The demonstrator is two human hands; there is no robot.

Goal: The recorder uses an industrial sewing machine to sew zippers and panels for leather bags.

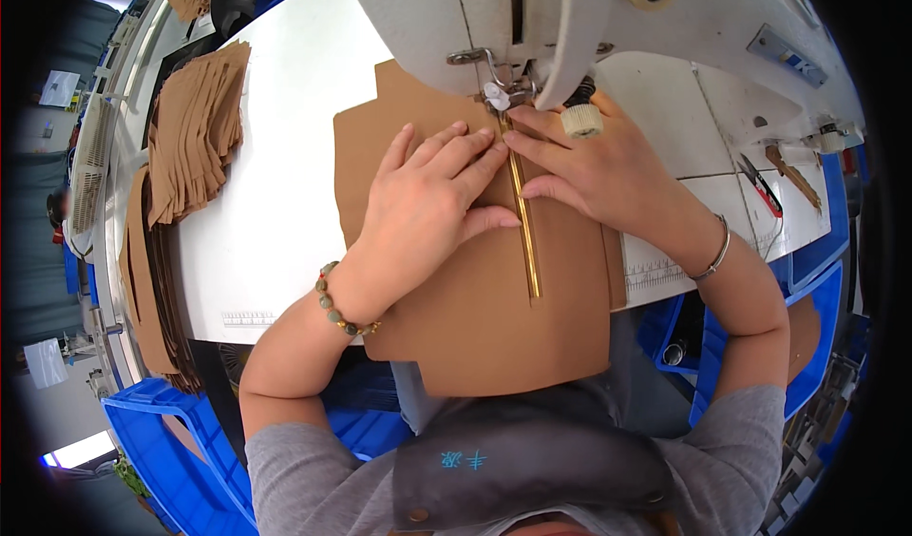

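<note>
A: Your white desk (285, 156) carries the sewing machine (570, 23); what lies left of it?

B: A fanned stack of brown pieces (195, 137), well to its left. Nearer the machine, your left grip (423, 208) is wide, flat on the brown panel (484, 284) that reaches under the machine.

A: And the gold strip (529, 241)?

B: On the panel, running out from the machine. Your right grip (591, 165) is wide too, beside that strip near the machine; right of the machine lies a red tool (761, 187).
</note>
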